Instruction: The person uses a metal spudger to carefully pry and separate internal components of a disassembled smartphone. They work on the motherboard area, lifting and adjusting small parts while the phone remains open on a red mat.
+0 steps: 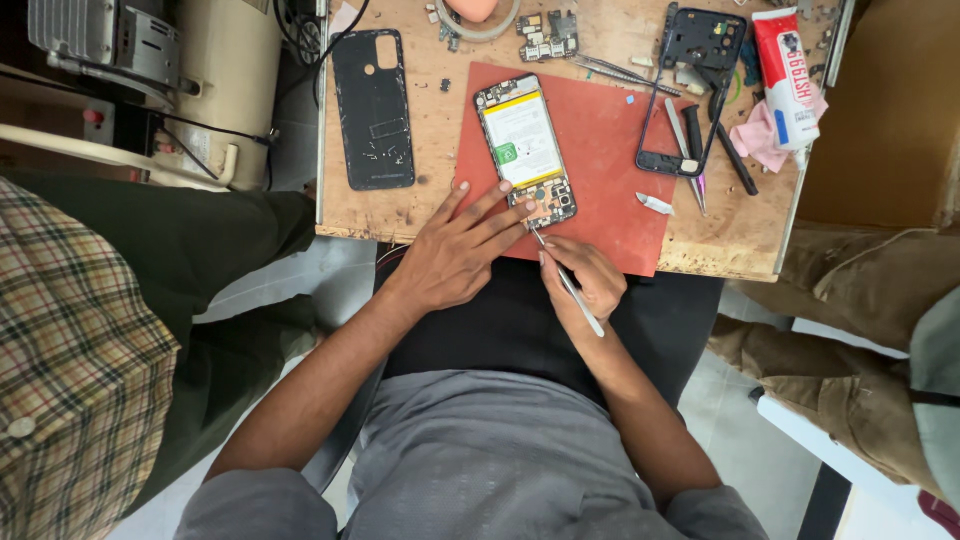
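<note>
Clearly steadying it, the left hand (455, 250) lies with fingers spread flat against the opened phone (526, 150) on the red mat (610, 170), while the right hand (585, 280) pinches tweezers (568, 285) aimed at its lower board.

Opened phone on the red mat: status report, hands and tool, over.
Left hand flat, fingertips steadying opened phone. Right hand grips thin metal tool, tip at phone's lower edge. Nothing in the way.

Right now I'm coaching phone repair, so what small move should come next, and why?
Probably ease the tool tip slightly further into the lower circuit board area of the opened phone. The right hand holds it pen-style with the tip at that bottom edge, while the left hand fingers pin the phone on the red mat.
</note>
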